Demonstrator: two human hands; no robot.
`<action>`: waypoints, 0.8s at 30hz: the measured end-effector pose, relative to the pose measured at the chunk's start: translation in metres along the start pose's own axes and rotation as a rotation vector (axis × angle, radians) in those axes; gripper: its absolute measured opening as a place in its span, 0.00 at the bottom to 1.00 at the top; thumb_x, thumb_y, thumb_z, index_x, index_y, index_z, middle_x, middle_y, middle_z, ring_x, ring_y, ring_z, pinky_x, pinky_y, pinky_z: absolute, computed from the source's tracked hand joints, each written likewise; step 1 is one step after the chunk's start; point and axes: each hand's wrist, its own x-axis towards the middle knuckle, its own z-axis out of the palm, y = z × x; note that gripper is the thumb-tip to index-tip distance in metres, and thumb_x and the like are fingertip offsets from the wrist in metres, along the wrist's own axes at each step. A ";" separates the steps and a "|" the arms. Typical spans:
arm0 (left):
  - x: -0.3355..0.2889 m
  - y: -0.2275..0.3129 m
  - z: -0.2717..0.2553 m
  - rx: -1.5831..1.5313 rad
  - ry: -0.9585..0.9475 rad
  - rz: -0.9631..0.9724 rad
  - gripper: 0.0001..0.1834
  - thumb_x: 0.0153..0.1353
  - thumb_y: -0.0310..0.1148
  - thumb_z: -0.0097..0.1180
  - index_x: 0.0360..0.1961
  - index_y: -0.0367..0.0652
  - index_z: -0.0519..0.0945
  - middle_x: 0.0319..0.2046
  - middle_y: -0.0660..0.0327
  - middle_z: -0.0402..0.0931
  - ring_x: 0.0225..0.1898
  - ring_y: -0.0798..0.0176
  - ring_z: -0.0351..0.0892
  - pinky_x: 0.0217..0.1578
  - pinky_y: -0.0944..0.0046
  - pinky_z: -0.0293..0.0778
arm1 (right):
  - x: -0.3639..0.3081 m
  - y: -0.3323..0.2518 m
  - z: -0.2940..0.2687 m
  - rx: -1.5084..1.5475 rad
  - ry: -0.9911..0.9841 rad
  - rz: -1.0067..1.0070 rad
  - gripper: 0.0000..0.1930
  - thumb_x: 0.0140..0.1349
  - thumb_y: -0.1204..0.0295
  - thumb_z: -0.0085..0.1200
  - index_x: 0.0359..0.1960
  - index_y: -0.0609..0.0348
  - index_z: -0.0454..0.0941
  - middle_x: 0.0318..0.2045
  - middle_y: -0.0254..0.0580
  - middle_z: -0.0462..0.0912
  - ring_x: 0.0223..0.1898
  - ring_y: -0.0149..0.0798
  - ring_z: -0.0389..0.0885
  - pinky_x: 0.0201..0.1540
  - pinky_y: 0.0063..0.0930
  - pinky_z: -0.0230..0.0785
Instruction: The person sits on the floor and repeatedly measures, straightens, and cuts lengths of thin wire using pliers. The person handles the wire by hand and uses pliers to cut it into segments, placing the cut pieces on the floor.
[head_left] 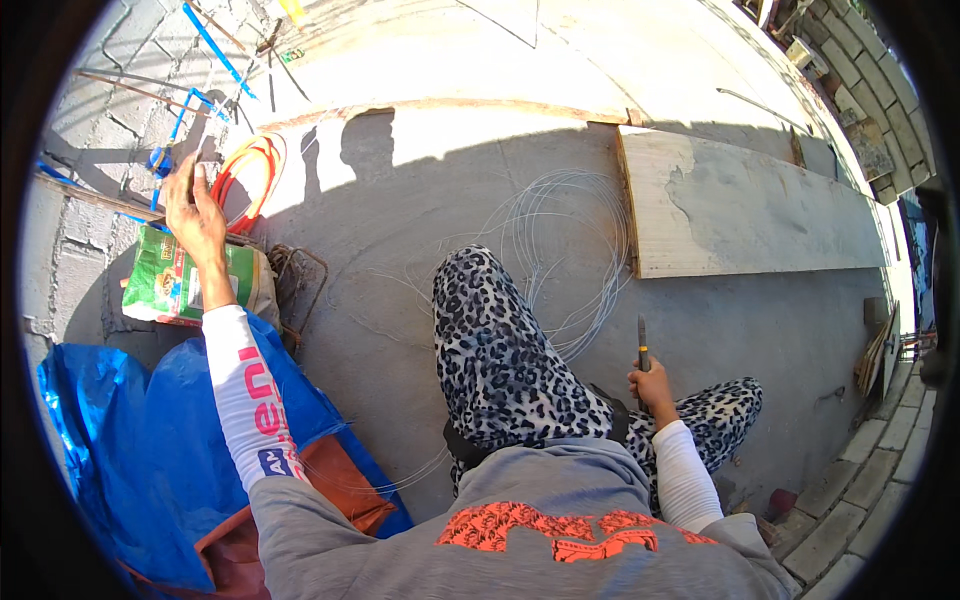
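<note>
My left hand [196,212] reaches out to the far left, beside a coil of orange hose [247,182]. Its fingers point away from me, and a thin pale strand seems to show at the fingertips, too fine to identify. By my right knee, my right hand [652,388] is closed round a slim pair of pliers [642,345] with dark and yellow handles, tip pointing away from me. A loose coil of thin metal wire [610,290] lies on the concrete between my legs and a board. A few wire strands [415,475] also run beneath my left arm.
A green printed sack [160,275] and bent rusty metal rods [300,285] are under my left forearm. Blue tarp [130,450] spreads at near left. Blue pipes [215,45] lie at far left. A large flat board [760,205] rests at right, near block walls [880,440].
</note>
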 end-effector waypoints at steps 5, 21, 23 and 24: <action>-0.219 0.047 0.030 -0.134 -0.617 -0.129 0.08 0.58 0.28 0.55 0.40 0.44 0.81 0.30 0.55 0.74 0.33 0.51 0.75 0.37 0.57 0.70 | 0.031 0.010 0.009 -0.537 0.226 0.099 0.28 0.46 0.65 0.60 0.49 0.67 0.68 0.41 0.67 0.79 0.47 0.60 0.77 0.50 0.41 0.69; -0.469 0.071 -0.027 0.022 -1.301 -0.679 0.11 0.55 0.29 0.54 0.39 0.38 0.81 0.41 0.45 0.77 0.39 0.46 0.78 0.41 0.54 0.73 | 0.217 -0.017 0.058 -0.323 0.453 -0.125 0.16 0.57 0.64 0.54 0.42 0.64 0.77 0.46 0.58 0.77 0.49 0.56 0.76 0.51 0.41 0.67; -0.462 0.092 -0.052 0.020 -1.351 -0.750 0.11 0.56 0.29 0.54 0.39 0.38 0.81 0.40 0.47 0.78 0.38 0.49 0.78 0.41 0.56 0.73 | 0.237 -0.030 0.069 -0.236 0.449 -0.109 0.14 0.57 0.66 0.54 0.39 0.64 0.79 0.41 0.57 0.80 0.46 0.56 0.78 0.49 0.41 0.69; -0.452 0.099 -0.061 0.016 -1.362 -0.770 0.11 0.56 0.29 0.54 0.40 0.37 0.81 0.40 0.48 0.78 0.38 0.50 0.78 0.41 0.56 0.73 | 0.237 -0.036 0.070 -0.189 0.389 -0.070 0.14 0.57 0.66 0.54 0.38 0.65 0.79 0.38 0.57 0.81 0.44 0.57 0.79 0.47 0.41 0.70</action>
